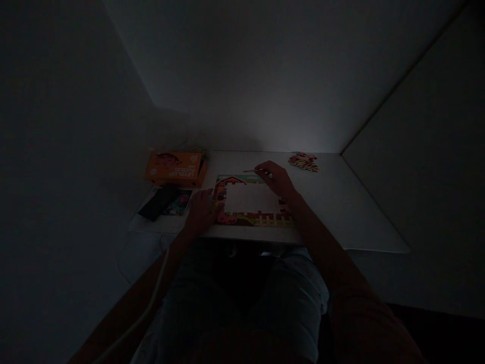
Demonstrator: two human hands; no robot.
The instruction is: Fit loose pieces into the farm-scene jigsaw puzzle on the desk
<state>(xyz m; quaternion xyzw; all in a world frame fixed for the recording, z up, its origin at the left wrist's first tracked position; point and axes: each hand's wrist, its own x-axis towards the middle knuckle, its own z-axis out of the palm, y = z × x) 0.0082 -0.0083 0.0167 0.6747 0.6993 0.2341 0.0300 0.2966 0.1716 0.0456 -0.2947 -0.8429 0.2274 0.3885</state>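
The scene is very dark. A jigsaw puzzle (250,221) lies on the white table (341,207) with its coloured border joined and its middle bare. My left hand (200,208) rests flat on the puzzle's left edge, fingers spread. My right hand (276,178) hovers over the puzzle's top right edge, fingers curled in a pinch on a thin flat piece (250,171) that sticks out to the left.
An orange puzzle box (176,169) stands at the table's back left. A dark card or leaflet (166,202) lies in front of it. A small heap of loose puzzle pieces (304,162) sits at the back right. Walls close in on three sides.
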